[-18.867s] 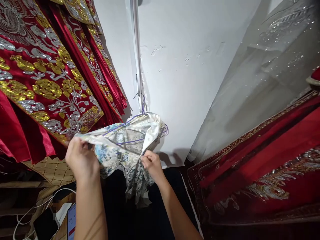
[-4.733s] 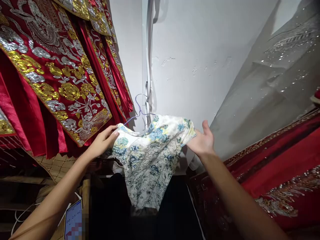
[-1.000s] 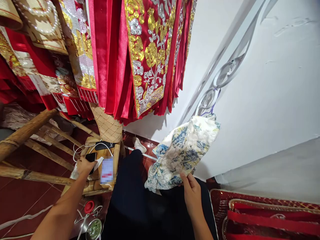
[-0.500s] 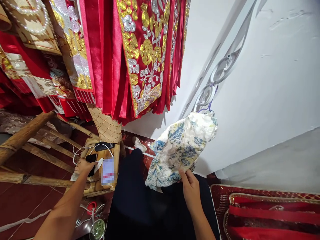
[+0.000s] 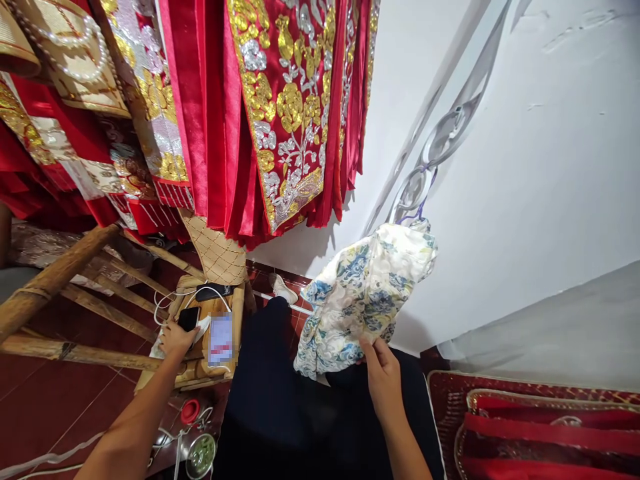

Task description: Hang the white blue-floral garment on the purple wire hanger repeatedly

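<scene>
A white garment with blue and yellow flowers (image 5: 367,293) hangs from a purple wire hanger (image 5: 419,208) hooked on a silver metal railing (image 5: 440,137) against the white wall. My right hand (image 5: 383,373) pinches the garment's lower hem, fingers closed on the cloth. My left hand (image 5: 176,339) reaches down to a small wooden stool (image 5: 220,313) and rests on a black phone (image 5: 189,319); its fingers curl over the phone. A second phone with a lit screen (image 5: 221,339) lies beside it, with white cables around.
Red robes with gold and silver embroidery (image 5: 280,113) hang at the upper left. A bamboo frame (image 5: 55,280) stands at the left over a red tiled floor. A red cap (image 5: 190,411) and a small cup (image 5: 201,455) lie below the stool. Red embroidered cloth (image 5: 540,433) lies at the lower right.
Since the earliest frames both hands left the garment's shoulders; the view turned left and down. Over the last second my left hand shifted slightly right on the stool, and my right hand kept the hem.
</scene>
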{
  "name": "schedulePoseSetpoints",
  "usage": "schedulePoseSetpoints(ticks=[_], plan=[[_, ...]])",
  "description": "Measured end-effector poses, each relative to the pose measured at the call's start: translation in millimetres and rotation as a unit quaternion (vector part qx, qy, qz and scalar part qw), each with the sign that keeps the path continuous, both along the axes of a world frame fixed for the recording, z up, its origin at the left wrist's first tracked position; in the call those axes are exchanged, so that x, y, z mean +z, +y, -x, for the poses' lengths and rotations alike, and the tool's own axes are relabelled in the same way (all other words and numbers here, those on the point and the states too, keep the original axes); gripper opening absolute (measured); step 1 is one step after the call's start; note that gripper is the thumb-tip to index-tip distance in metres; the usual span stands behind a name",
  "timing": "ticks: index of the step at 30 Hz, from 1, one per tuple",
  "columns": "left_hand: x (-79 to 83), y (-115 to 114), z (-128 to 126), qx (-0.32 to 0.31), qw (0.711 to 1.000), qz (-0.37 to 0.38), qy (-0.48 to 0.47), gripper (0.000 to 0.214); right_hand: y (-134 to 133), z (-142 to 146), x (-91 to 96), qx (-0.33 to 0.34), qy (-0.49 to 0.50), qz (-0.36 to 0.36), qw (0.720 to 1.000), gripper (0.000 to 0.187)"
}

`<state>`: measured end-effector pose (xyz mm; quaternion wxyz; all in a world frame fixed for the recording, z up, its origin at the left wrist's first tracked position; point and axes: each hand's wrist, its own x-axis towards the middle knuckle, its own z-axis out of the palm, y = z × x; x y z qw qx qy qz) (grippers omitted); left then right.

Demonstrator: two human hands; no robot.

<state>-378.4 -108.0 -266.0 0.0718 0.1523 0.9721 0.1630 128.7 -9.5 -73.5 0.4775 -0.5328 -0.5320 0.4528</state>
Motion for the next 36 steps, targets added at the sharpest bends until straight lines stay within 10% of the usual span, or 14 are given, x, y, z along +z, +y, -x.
schedulePoseSetpoints(ticks=[36], plan=[[7.6, 6, -8, 0.063, 0.997, -0.021, -0.047, 0.091, 3, -13, -4.9, 0.012, 0.018, 0.001, 1.0, 0.037]])
